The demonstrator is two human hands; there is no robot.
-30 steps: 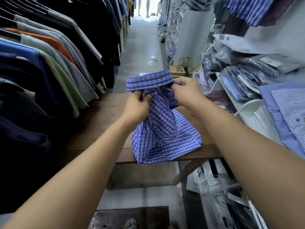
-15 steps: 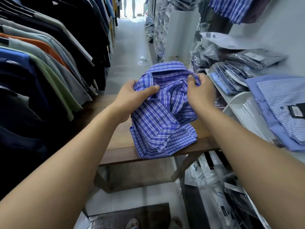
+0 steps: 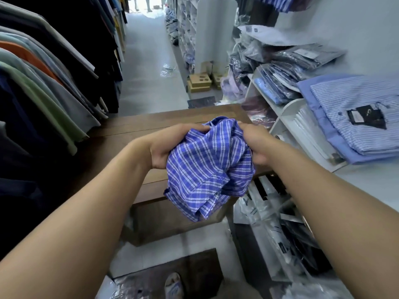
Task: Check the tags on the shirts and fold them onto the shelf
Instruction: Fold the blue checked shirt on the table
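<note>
Two hands, my left hand (image 3: 163, 145) and right hand (image 3: 257, 143), grip the bunched shirt (image 3: 207, 169) from either side over the worktop (image 3: 133, 131) edge, gathered, I judge, for the shelf (image 3: 364, 178).

Landmark: wooden table (image 3: 133, 134), brown, planked top.
Left of table: row of hanging clothes (image 3: 43, 87), mostly dark, some grey and green, 1 orange.
Beyond table's far right corner: cardboard boxes (image 3: 199, 82) on the floor, close together.
Behind the boxes, further from table: white upright panel (image 3: 213, 29).
Aisle floor beyond table: crumpled clear wrapper (image 3: 167, 71).
Floor on table's near side: dark mat (image 3: 194, 266), 1 sandal (image 3: 173, 285) on it.
Low, right of table: white plastic bags (image 3: 259, 210), heaped.
</note>
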